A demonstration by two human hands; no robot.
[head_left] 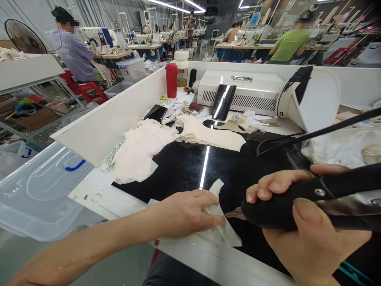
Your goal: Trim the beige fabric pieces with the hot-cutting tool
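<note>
My left hand (193,212) is closed on a cream fabric piece (229,234) at the near edge of the black board (178,171), thumb and fingers on the cloth. Part of the piece is hidden under the hand. My right hand (309,222) is wrapped round a black corded hand tool (276,208) with a screw and a shiny metal strip along its side. Its narrow tip (235,213) points left, close to the fabric by my left fingertips; contact is hard to tell. Beyond lie a loose pile of cream pieces (143,147) and a neat stack of cut pieces (208,133).
A phone (223,102) leans on a white vented machine (241,85). A red bottle (171,81) and a glass jar (181,73) stand behind. The tool's black cable (324,129) crosses at right. A lidded plastic bin (44,186) stands left. Other people sit at sewing machines further off.
</note>
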